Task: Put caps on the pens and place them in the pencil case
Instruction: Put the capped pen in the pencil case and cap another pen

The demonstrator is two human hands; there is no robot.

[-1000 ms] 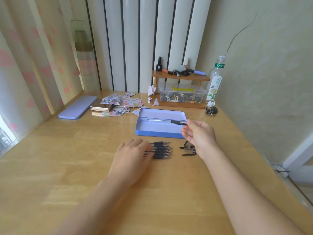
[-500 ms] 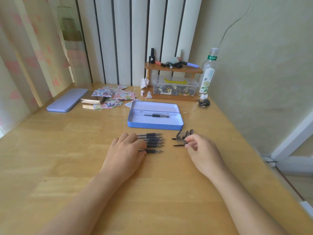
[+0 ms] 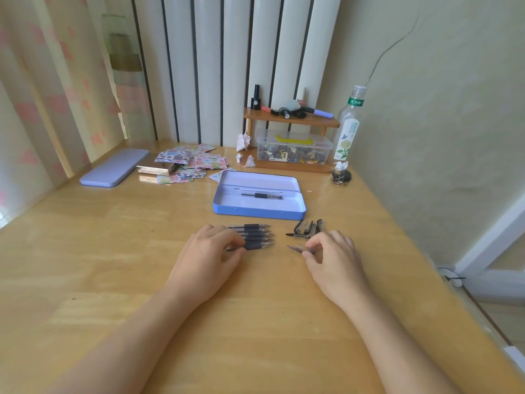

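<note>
An open blue pencil case lies on the wooden desk with one capped pen inside. In front of it several uncapped black-grip pens lie side by side, tips pointing right. My left hand rests on their left ends, its fingers pinching the nearest pen. To the right lie several loose dark caps. My right hand pinches one cap between thumb and forefinger, just at the desk surface.
The case's lid lies far left. Patterned paper squares are scattered behind the case. A small wooden shelf with markers, a clear box and a bottle stand at the back right, with binder clips nearby.
My right hand left the capped pen in the case, came back to the caps and closed on one. My left hand has closed on the nearest pen.
</note>
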